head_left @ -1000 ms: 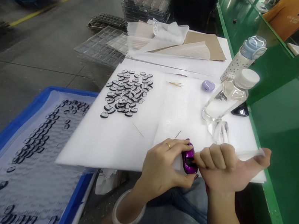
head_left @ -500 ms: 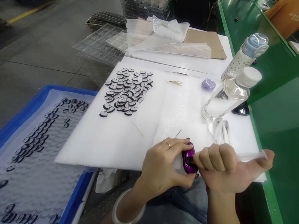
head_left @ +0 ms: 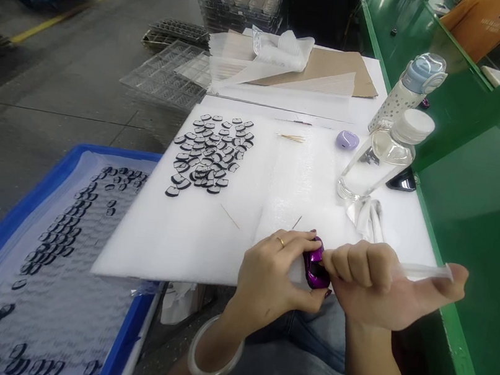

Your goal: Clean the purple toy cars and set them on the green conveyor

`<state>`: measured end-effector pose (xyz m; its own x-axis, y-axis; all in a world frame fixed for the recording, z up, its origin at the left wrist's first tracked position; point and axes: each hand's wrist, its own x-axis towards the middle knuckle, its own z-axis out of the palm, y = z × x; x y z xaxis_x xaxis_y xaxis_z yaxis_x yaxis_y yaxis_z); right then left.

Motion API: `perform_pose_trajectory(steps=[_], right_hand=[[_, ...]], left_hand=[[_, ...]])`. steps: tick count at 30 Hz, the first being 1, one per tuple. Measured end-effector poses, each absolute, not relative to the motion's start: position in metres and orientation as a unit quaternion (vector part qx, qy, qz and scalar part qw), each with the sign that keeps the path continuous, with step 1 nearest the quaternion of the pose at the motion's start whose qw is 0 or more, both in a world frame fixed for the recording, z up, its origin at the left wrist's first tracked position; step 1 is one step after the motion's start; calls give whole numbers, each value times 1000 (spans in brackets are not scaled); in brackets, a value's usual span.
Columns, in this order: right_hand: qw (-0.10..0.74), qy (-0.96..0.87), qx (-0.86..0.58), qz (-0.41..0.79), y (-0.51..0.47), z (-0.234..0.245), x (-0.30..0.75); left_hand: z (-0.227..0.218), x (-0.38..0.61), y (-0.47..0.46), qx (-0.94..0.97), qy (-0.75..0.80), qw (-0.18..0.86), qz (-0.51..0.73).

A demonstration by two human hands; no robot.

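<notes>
Left hand (head_left: 267, 275) grips a purple toy car (head_left: 315, 261); right hand (head_left: 371, 286) curls against it, grip unclear; blue tray (head_left: 14, 224) holds black pieces (head_left: 53, 238), capped bottle (head_left: 389, 151) clear liquid (head_left: 366, 178)

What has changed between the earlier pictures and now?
On the right hand, the thumb has swung farther out, rightward. Nothing was visibly taken hold of or let go. The left hand still grips the glossy purple car-shaped piece.
</notes>
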<state>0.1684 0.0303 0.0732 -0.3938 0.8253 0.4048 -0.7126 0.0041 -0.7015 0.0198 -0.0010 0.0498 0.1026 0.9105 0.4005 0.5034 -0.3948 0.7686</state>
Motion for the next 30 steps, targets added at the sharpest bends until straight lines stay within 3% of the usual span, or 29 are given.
perform_pose_trajectory(steps=[19,30], right_hand=[[509,-552,-237,617,11,103,169],[529,-541,-335,562,-11,117,154]], left_hand=[[45,22,-2,708,501,219,448],[45,19,-2,724,493,206,437]])
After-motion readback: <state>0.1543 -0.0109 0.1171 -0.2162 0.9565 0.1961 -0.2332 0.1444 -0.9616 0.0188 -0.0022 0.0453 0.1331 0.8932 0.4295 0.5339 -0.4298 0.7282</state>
